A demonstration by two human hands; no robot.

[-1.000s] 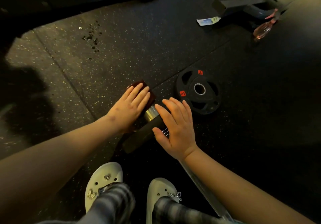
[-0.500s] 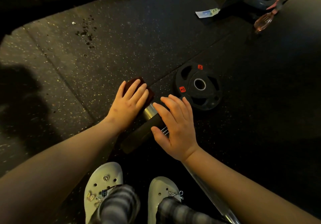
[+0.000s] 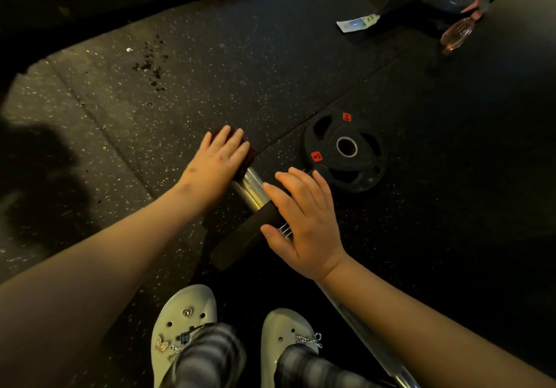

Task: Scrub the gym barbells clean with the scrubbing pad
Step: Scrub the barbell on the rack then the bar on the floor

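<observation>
Since the earlier frame your left hand has slid the scrubbing pad outward along the barbell, so more bright chrome sleeve now shows between your two hands. That hand lies flat on the pad, fingers straight and together, pressing rather than gripping; only a dark reddish, coarse-looking edge shows past your fingertips. Your right hand is spread wide, fingers straight, resting on the rim of the black disc mounted on the bar just beside the sleeve; it braces and holds nothing. The bar's smooth steel shaft runs back under your right forearm toward you. Risk noted: the pad sits at or near the sleeve's tip, and I judge one further outward stroke could carry it off the end, dropping your palm to the floor. Neither hand closes round the round bar, so hard scrubbing could roll it beneath your flat right palm. Beyond your right fingertips a loose weight plate lies flat, black, rubbery, with grip cut-outs and red labels, close enough to catch knuckles. The speckled rubber matting carries dark droplets well beyond your left hand. A pinkish spray bottle lies far past the right hand.
</observation>
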